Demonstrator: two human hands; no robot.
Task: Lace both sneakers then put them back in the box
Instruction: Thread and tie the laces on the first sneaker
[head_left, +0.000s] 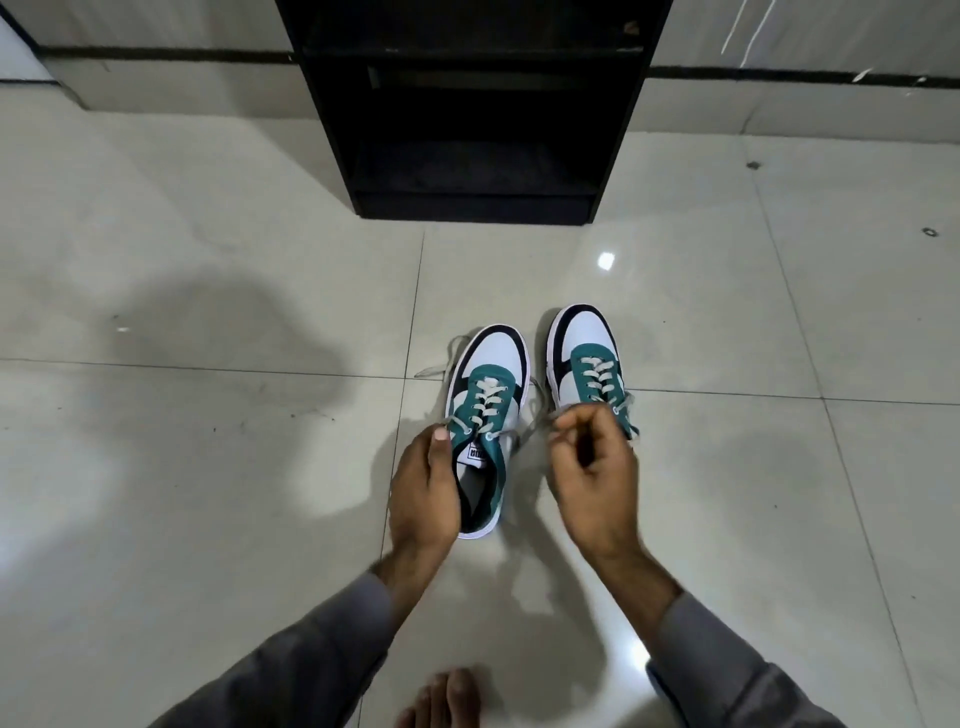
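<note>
A: Where were your hands just then?

B: Your left hand (426, 480) was curled round the heel side of the left sneaker (480, 415), thumb up by the top eyelets, gripping the shoe's collar. Your right hand (592, 467) was bunched, fingertips pinching the lace end (524, 431) that ran across from that shoe's top eyelet.

A: And the shoe itself?

B: It sat on the floor (208, 467), toe pointing away from you, teal panel and pale lace crossings showing up to the top holes. Another loose lace end trailed onto the tile past its toe on the left.

A: What about the other one?

B: The right sneaker (589, 358) stood just beside it, a little further from you, toe also pointing away, its lace crossed through the eyelets. Your right hand hid its heel, so you could not tell how its lace ends lay.

A: Anything else around?

B: A black shelf unit (467, 130) stood well beyond the shoes against the wall. Your grey sleeves (311, 654) came in from below, and your bare foot (447, 699) showed at the bottom edge.
</note>
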